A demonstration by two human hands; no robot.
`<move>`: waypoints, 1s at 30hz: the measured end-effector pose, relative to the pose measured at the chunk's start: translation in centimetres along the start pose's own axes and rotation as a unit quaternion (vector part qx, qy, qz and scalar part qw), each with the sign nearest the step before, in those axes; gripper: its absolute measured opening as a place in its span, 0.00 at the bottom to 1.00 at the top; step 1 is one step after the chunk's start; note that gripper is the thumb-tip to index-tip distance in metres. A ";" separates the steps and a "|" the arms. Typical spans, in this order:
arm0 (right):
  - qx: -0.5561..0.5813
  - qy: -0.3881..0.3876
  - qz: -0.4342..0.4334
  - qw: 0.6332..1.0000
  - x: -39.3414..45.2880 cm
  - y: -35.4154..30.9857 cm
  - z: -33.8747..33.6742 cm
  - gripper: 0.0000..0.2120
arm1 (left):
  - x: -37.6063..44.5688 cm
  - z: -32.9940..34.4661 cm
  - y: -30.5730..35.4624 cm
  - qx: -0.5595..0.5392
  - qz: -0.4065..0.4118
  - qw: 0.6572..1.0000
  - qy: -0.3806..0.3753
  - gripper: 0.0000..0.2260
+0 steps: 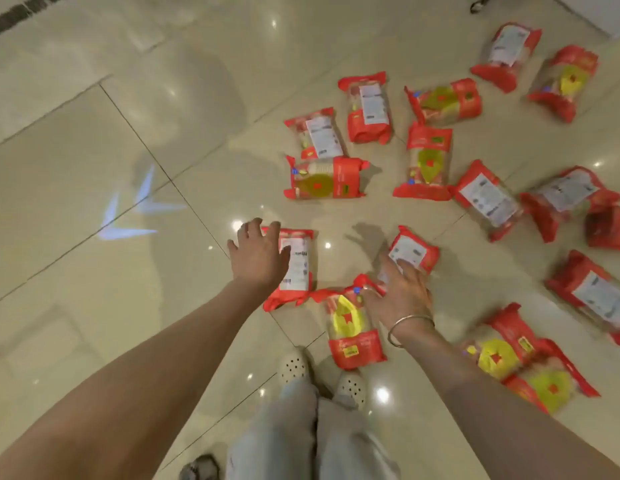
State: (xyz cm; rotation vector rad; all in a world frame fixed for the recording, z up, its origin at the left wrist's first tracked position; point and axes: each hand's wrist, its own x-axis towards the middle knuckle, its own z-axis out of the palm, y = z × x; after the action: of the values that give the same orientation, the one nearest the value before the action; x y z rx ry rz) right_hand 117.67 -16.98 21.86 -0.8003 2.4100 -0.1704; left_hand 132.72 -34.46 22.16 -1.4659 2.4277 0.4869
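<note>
Glossy beige tiled floor (pixel 94 150), scattered red packets (pixel 324 178); left hand (pixel 258 258), right hand (pixel 400 292), fingers outstretched, empty.

Two bare forearms (pixel 163 358) are shown, and a thin, plain metal bangle (pixel 409 318) of silver tone is worn around the wrist behind the right hand (pixel 398 292). Loose trousers (pixel 298 427) of pale grey fabric, creased along their length, are worn below. Cream-coloured clogs (pixel 294 367) are fitted, and their rounded toe caps are perforated with rows of small dark round holes.
</note>
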 end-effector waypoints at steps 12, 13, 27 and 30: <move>0.085 -0.141 0.204 0.965 14.5 16.1 34.0 0.57 | 14.6 35.5 -6.3 -0.114 -0.145 0.979 -0.083 0.40; 0.113 -0.146 0.239 0.953 15.2 16.7 35.0 0.58 | 15.5 36.6 -6.8 -0.151 -0.178 0.969 -0.079 0.44; 0.196 -0.142 0.214 0.946 14.4 16.1 32.6 0.34 | 16.6 35.4 -10.0 -0.424 -0.296 0.846 -0.130 0.36; 0.220 -0.119 0.191 0.949 12.8 13.3 26.2 0.36 | 14.6 28.7 -10.0 -0.468 -0.294 0.827 -0.099 0.39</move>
State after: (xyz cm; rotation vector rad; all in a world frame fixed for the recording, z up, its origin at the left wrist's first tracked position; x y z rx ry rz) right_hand 117.59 -12.00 -9.76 -0.1346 2.1310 -0.4134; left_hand 136.38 -38.60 -11.07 -2.2207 1.4156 1.6958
